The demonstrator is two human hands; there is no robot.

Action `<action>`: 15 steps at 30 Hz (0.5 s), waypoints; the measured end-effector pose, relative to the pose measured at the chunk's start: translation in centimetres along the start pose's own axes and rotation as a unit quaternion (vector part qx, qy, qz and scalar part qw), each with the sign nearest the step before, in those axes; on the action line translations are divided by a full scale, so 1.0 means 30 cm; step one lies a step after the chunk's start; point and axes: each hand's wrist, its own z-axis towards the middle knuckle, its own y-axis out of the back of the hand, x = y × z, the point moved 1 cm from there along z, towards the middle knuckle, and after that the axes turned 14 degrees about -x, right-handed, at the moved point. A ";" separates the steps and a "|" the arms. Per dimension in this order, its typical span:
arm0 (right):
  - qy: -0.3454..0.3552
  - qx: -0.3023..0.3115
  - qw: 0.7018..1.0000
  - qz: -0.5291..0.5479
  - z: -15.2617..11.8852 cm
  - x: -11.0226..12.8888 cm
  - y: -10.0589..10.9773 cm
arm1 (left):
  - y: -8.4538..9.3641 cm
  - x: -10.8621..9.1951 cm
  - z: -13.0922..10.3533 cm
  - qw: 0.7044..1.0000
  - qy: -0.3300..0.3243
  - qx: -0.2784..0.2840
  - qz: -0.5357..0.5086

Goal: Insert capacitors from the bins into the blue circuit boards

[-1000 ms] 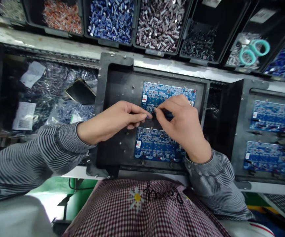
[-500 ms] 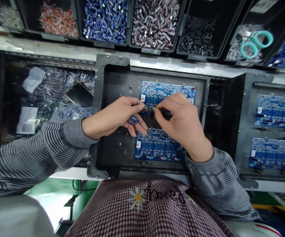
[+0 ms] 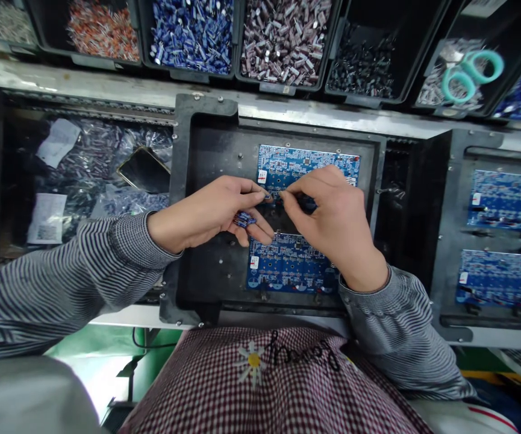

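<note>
Several small blue capacitors point(image 3: 244, 219) rest in the curled fingers of my left hand point(image 3: 212, 211). Its thumb and forefinger pinch together around one more small part, over the left side of the upper blue circuit board point(image 3: 308, 159). My right hand point(image 3: 339, 217) reaches over the same board, thumb and forefinger closed in a pinch close to the left fingertips. Whatever those right fingers hold is too small to make out. Below lies a second blue circuit board point(image 3: 294, 265), partly covered by my right hand. Both boards sit in a black tray point(image 3: 215, 265).
Black bins along the back hold blue capacitors point(image 3: 192, 39), brownish capacitors point(image 3: 285, 42) and orange parts point(image 3: 103, 33). Turquoise-handled scissors point(image 3: 472, 75) lie in a right-hand bin. A phone point(image 3: 144, 170) rests on bagged parts at left. Another tray point(image 3: 443, 241) with boards stands at right.
The hands keep nearly the same pose, the right fingertips shifting very slightly over the upper board. The whole view has moved a little.
</note>
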 end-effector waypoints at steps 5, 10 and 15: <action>0.000 -0.002 1.000 0.020 -0.003 0.001 0.001 | 0.002 0.010 0.003 1.000 -0.008 0.013 -0.013; 0.009 -0.013 1.000 0.015 -0.004 0.000 -0.001 | -0.003 -0.003 0.003 1.000 0.006 0.011 -0.014; 0.005 0.003 0.999 0.050 -0.010 -0.003 0.006 | -0.005 -0.005 0.004 0.999 0.013 0.026 -0.028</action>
